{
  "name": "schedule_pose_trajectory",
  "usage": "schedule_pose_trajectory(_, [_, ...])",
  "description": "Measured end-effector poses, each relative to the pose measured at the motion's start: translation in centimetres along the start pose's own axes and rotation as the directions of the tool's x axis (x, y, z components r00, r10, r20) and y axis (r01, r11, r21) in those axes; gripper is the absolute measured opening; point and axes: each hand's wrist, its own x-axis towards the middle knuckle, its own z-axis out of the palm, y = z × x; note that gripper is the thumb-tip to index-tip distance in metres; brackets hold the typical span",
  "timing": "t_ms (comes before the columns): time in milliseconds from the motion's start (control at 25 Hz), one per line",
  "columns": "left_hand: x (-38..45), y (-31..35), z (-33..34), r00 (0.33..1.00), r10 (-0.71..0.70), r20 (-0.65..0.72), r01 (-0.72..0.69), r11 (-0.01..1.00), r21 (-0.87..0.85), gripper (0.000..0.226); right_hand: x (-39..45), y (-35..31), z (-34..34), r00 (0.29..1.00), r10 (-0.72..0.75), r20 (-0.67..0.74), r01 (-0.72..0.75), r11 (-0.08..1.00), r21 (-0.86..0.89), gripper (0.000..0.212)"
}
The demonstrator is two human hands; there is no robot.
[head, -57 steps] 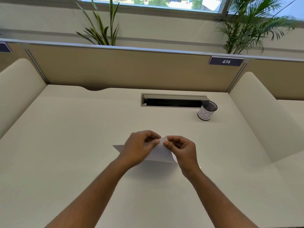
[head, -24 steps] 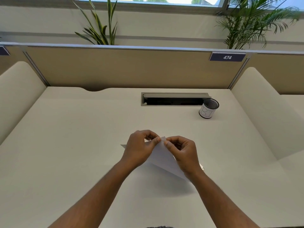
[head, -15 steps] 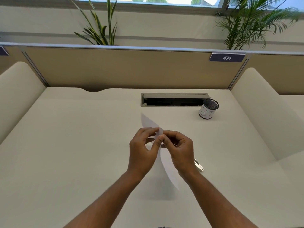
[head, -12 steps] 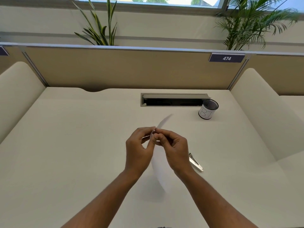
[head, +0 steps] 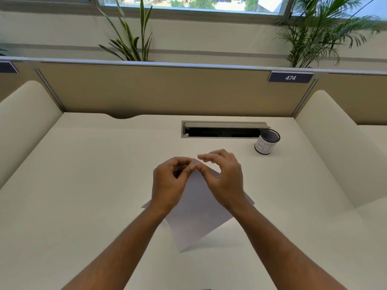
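Note:
A white sheet of paper [head: 196, 216] hangs corner-up over the middle of the desk, its lower corner touching or just above the desk top. My left hand [head: 169, 183] pinches the sheet's top corner between thumb and forefinger. My right hand [head: 225, 181] lies over the sheet's right side. Its thumb tip touches the paper next to my left thumb. Its fingers are stretched out and blurred just above the top corner, holding nothing that I can see.
A small black mesh cup [head: 267, 144] with a white label stands at the back right. Beside it is an open cable slot [head: 223, 130] in the desk [head: 83, 185]. Padded partitions [head: 335, 143] wall in both sides and the back.
The sheet, seen edge-on and swinging between my hands half a second ago, now faces me flat. My right fingers have let go and spread. The metal clip on the desk is now covered.

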Motion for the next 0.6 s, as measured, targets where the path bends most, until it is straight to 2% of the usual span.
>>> schedule_pose_trajectory(160, [0.0,0.1,-0.1,0.996,-0.073,0.043,0.074,0.997,-0.018,0.019,-0.5,0.0,-0.4,0.990,0.116,0.076,-0.127,0.979,0.156,0.024])
schedule_pose_trajectory(360, [0.1,-0.3,0.1,0.980,-0.166,0.108,0.170,0.985,-0.023,0.015,-1.1,-0.1,-0.6,0.936,0.300,0.184,-0.345,0.885,0.312,0.021])
schedule_pose_trajectory(600, [-0.3,-0.3,0.7,0.980,-0.185,0.078,0.184,0.983,0.016,0.018,-1.9,0.0,-0.6,0.932,0.324,0.162,-0.359,0.884,0.298,0.016])
